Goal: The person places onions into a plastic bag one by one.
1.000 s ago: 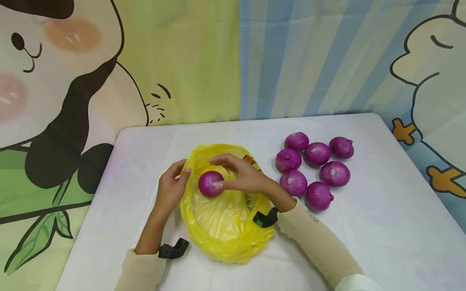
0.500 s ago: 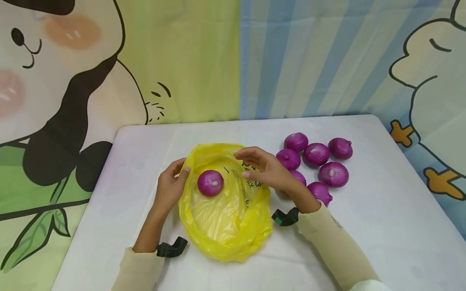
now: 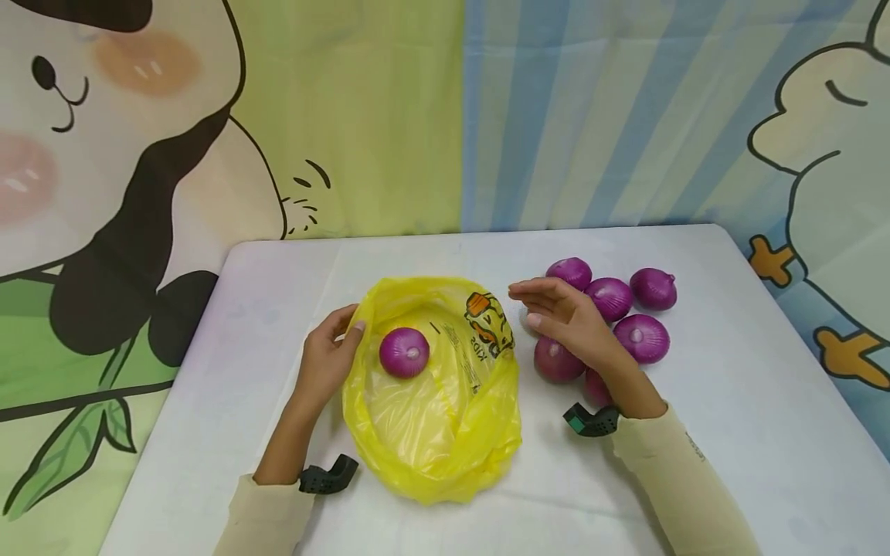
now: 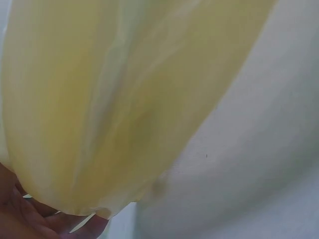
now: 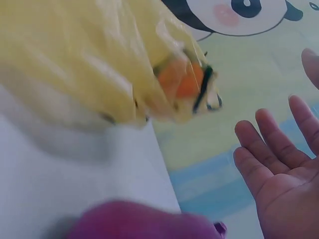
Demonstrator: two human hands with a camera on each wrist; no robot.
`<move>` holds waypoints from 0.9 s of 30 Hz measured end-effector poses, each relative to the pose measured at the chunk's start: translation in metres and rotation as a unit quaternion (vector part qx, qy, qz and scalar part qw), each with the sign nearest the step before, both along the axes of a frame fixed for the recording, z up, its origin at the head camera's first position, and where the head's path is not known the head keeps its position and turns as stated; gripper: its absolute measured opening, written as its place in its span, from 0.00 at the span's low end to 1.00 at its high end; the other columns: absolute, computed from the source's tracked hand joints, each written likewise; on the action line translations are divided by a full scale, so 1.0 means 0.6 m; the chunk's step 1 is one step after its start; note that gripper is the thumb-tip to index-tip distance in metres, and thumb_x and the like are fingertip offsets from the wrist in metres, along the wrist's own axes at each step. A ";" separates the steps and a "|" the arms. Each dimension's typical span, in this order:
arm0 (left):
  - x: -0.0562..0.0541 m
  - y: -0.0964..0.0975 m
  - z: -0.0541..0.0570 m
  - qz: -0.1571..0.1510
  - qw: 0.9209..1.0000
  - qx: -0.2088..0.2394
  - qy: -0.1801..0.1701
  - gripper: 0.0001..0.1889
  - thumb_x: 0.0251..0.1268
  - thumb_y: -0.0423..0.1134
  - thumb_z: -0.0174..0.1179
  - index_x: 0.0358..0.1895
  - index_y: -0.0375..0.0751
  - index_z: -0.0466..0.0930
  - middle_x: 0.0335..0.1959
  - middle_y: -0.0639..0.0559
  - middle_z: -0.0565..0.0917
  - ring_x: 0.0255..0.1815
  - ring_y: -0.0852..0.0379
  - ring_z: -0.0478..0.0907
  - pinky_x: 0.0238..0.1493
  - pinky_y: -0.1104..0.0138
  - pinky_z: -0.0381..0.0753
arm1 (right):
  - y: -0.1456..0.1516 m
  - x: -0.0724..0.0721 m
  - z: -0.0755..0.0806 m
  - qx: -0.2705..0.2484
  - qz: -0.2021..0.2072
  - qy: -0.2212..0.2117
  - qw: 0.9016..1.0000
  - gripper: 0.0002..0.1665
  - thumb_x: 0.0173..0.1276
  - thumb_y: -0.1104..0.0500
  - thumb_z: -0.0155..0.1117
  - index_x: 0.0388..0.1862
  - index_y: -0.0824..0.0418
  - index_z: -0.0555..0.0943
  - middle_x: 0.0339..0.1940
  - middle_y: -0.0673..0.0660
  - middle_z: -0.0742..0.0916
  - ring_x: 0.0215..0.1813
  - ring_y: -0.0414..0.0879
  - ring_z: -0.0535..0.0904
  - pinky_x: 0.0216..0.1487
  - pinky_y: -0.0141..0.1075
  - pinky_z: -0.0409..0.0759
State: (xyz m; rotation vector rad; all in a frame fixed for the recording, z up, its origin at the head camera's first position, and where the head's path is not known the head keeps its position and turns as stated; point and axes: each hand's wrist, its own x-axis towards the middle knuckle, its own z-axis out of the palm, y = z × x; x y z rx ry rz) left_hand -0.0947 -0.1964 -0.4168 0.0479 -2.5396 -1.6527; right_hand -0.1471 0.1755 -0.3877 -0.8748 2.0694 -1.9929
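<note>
A yellow plastic bag point(image 3: 480, 432) lies wide-mouthed on the table, with one purple onion point(image 3: 404, 353) inside near its left wall. My left hand point(image 3: 327, 351) pinches the bag's left rim between thumb and fingers; in the left wrist view the yellow film point(image 4: 99, 124) covers most of the picture. To the right of the bag, my right hand point(image 3: 573, 316) hovers over the loose onions point(image 3: 641, 338) with fingers extended and nothing held. It hides some of them. From the right wrist, the bare palm point(image 5: 289, 194) shows, and an onion point(image 5: 144, 221) appears below.
Several purple onions, among them one at the back right point(image 3: 653, 289), sit grouped on the white tabletop point(image 3: 737, 432). A cartoon-printed curtain point(image 3: 389, 116) stands behind the table's back edge. Black wrist cameras point(image 3: 329, 474) sit on both wrists.
My right hand let go of the onion inside the bag and moved right, out over the loose onions. The left hand stayed at the bag's rim.
</note>
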 end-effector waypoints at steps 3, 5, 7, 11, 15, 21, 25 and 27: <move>0.000 -0.001 -0.002 -0.002 1.000 0.001 0.007 0.22 0.74 0.49 0.53 0.65 0.45 0.74 0.58 0.49 0.79 0.60 0.52 0.74 0.55 0.59 0.77 | 0.028 0.004 0.004 0.010 -0.016 -0.004 1.000 0.23 0.70 0.70 0.59 0.63 0.72 0.70 0.61 0.66 0.78 0.65 0.54 0.73 0.64 0.41 0.69; -0.001 -0.002 -0.001 -0.002 1.000 0.000 0.009 0.22 0.74 0.50 0.53 0.65 0.45 0.74 0.58 0.50 0.79 0.60 0.53 0.74 0.55 0.60 0.77 | 0.047 0.007 0.006 0.007 -0.021 -0.005 1.000 0.23 0.70 0.71 0.57 0.63 0.73 0.69 0.61 0.66 0.77 0.65 0.54 0.72 0.64 0.41 0.69; 0.000 -0.002 0.001 -0.001 1.000 -0.001 0.008 0.22 0.74 0.50 0.53 0.65 0.45 0.74 0.58 0.50 0.79 0.60 0.53 0.74 0.55 0.60 0.77 | 0.065 0.009 0.006 0.002 -0.027 -0.001 1.000 0.23 0.70 0.73 0.56 0.64 0.74 0.68 0.61 0.67 0.77 0.65 0.54 0.72 0.64 0.40 0.69; 0.002 -0.003 0.003 0.002 1.000 0.000 0.007 0.21 0.74 0.48 0.53 0.65 0.44 0.74 0.59 0.49 0.79 0.60 0.52 0.74 0.55 0.59 0.77 | 0.096 0.011 0.005 -0.001 -0.054 0.016 0.998 0.24 0.69 0.75 0.55 0.63 0.74 0.68 0.61 0.67 0.77 0.64 0.52 0.72 0.63 0.37 0.70; 0.003 -0.003 0.006 0.002 1.000 0.004 0.007 0.21 0.74 0.47 0.54 0.65 0.44 0.74 0.59 0.48 0.79 0.59 0.52 0.74 0.54 0.59 0.77 | 0.124 0.014 0.002 -0.009 -0.083 0.019 0.996 0.23 0.68 0.76 0.54 0.63 0.74 0.69 0.60 0.66 0.78 0.63 0.52 0.73 0.62 0.35 0.71; 0.003 -0.005 0.003 0.007 1.000 0.006 0.006 0.21 0.74 0.47 0.54 0.65 0.44 0.74 0.59 0.48 0.79 0.60 0.53 0.74 0.54 0.60 0.77 | 0.169 0.019 0.004 -0.017 -0.130 0.017 0.991 0.22 0.69 0.76 0.53 0.62 0.76 0.69 0.60 0.65 0.78 0.62 0.51 0.74 0.60 0.31 0.72; 0.003 -0.006 0.003 0.012 1.000 0.006 0.010 0.20 0.74 0.46 0.54 0.64 0.44 0.74 0.59 0.49 0.79 0.60 0.53 0.74 0.55 0.59 0.77 | 0.192 0.021 0.007 0.015 -0.164 0.018 0.986 0.23 0.70 0.74 0.55 0.64 0.73 0.69 0.60 0.62 0.79 0.62 0.48 0.74 0.58 0.27 0.72; 0.003 -0.007 0.004 0.011 1.000 0.006 0.015 0.20 0.74 0.45 0.54 0.65 0.44 0.74 0.59 0.49 0.79 0.60 0.52 0.74 0.55 0.58 0.77 | 0.203 0.019 0.009 0.047 -0.185 0.019 0.981 0.23 0.70 0.73 0.56 0.64 0.71 0.70 0.60 0.61 0.79 0.62 0.46 0.74 0.57 0.25 0.72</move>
